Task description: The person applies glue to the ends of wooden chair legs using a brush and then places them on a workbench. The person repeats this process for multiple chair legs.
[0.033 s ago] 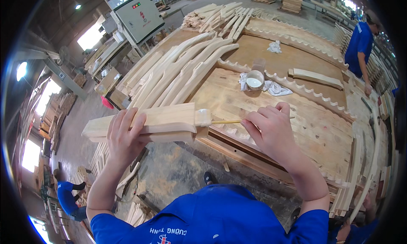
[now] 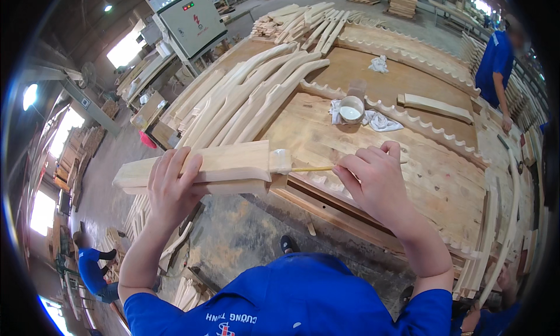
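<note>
A: Left grip [image 2: 174, 187], one. State?
B: Fingers wrapped over a pale wooden workpiece [image 2: 233, 155], long and thick, with a lengthwise step along its side. Whether it is one part or two held together, I cannot tell.
A: Its position?
B: In the left grip, lying crosswise in front of the body, its narrower tenon [image 2: 280, 161] pointing at the right grip [image 2: 373, 175]. The tenon looks whitish and glossy.
A: Right grip, one. State?
B: Thumb and fingers pinching a thin yellow stick [image 2: 312, 169]. The stick's left end is at the tenon; whether they touch, I cannot tell.
A: Beyond the right grip?
B: Table [image 2: 420, 184], pale wood, below and beyond. On it, just past the grip: a round cup [image 2: 352, 109] with white contents, a crumpled white cloth [image 2: 382, 122] beside it, a scalloped rail [image 2: 426, 129]. Farther off to the right: a wooden block [image 2: 437, 107].
A: Beyond the left grip?
B: Curved wooden pieces [image 2: 256, 96], piled; past these, a grey cabinet [image 2: 192, 23].
</note>
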{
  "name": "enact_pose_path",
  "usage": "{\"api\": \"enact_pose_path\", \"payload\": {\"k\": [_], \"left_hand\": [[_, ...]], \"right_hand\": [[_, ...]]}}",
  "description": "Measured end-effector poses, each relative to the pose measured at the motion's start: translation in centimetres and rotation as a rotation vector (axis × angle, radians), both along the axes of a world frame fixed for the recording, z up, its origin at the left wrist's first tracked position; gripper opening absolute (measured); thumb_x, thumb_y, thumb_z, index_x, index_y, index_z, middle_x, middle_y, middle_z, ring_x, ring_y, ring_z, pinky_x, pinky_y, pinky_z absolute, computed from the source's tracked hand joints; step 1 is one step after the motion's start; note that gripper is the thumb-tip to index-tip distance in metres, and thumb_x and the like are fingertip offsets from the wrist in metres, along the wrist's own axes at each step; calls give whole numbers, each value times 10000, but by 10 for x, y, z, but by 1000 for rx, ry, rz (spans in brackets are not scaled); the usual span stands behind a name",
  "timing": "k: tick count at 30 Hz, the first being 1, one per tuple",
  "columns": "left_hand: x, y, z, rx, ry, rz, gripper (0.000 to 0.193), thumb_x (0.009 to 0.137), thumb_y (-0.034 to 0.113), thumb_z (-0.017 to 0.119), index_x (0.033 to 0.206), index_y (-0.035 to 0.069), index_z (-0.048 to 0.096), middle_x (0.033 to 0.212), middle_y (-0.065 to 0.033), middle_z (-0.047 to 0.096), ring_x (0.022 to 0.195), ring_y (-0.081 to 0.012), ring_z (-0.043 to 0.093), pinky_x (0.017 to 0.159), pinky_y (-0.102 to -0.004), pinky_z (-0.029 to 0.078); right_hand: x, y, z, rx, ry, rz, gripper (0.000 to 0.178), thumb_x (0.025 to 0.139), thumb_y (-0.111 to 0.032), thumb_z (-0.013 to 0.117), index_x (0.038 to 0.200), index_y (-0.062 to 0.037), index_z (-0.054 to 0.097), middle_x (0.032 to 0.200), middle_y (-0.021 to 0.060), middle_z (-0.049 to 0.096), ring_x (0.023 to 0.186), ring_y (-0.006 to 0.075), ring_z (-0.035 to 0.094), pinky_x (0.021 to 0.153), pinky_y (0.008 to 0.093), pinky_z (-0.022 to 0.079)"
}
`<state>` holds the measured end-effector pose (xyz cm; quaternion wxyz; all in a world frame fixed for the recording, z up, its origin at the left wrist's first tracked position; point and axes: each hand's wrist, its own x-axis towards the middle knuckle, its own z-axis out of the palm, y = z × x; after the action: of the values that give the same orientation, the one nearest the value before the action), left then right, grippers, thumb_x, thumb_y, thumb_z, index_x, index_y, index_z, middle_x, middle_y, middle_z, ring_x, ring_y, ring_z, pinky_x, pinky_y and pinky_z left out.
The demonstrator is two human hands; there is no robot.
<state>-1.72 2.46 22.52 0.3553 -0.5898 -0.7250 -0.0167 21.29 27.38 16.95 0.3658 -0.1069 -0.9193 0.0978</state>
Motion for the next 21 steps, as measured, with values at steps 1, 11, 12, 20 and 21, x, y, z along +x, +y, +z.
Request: {"api": "enact_pose_path", "payload": {"k": [1, 11, 12, 20, 21], "left_hand": [[-1, 0, -1, -7, 6, 8, 736, 436, 173, 799, 1119, 127, 526, 1136, -103, 538, 1011, -325, 539, 838, -427, 453], [-6, -7, 3, -24, -89, -44, 697, 465, 104, 755, 1120, 122, 517, 1088, -97, 556, 982, -311, 562, 824, -414, 466], [-6, -8, 5, -44, -148, -64, 697, 466, 98, 751, 1121, 123, 516, 1079, -97, 561, 977, -307, 567, 820, -407, 469], [6, -7, 17, -483, -920, 51, 763, 537, 280, 788, 1209, 103, 474, 1033, -112, 576, 947, -325, 572, 828, -390, 461], [4, -9, 17, -555, -1030, 29, 793, 550, 314, 793, 1233, 91, 459, 1028, -115, 574, 944, -320, 573, 836, -390, 458]], "right_hand": [[3, -1, 1, 4, -4, 4, 143, 814, -191, 617, 700, -123, 564, 641, 12, 555, 641, 186, 529, 746, 374, 292], [31, 13, 23, -350, -67, 218, 114, 831, -195, 610, 765, -103, 623, 665, -3, 565, 617, 155, 493, 749, 330, 277], [29, 22, 19, -374, -3, 236, 112, 837, -197, 606, 780, -102, 628, 666, -5, 563, 614, 149, 487, 752, 326, 274], [24, 26, 22, -460, -29, 262, 130, 854, -210, 593, 795, -101, 632, 647, -17, 529, 613, 126, 453, 752, 320, 260], [25, 25, 23, -427, -38, 245, 128, 852, -207, 594, 788, -102, 631, 642, -19, 525, 614, 124, 450, 750, 318, 259]]}}
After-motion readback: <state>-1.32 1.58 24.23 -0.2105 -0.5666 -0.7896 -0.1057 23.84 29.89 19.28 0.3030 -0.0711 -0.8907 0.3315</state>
